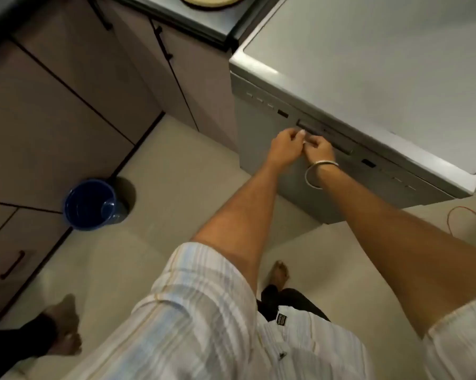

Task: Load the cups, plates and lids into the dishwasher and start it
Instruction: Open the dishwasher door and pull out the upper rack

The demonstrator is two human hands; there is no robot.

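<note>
— What is shown at the left of the kitchen?

— A round dark-blue plastic bucket (90, 204) is seen on the pale tiled floor (176, 187), just beside the grey-brown cabinet fronts with dark bar handles (66, 111). A round cream-coloured dish (208, 1) is glimpsed on the far grey counter (204, 20).

— And the hands?

— The left hand (285, 148) and the right hand (320, 152), a silver bangle (318, 174) hanging from the right wrist, are brought together at the recessed door handle slot (324, 137) of the white freestanding dishwasher (368, 78) at the right. Both sets of fingers are curled at the slot's left end; whether the handle itself is gripped cannot be told.

— Why there?

— Judged from the closed door, it must be pulled open before loading. The slot's long axis runs from far left to near right along the door's top; the front faces the near left, toward the person.
</note>
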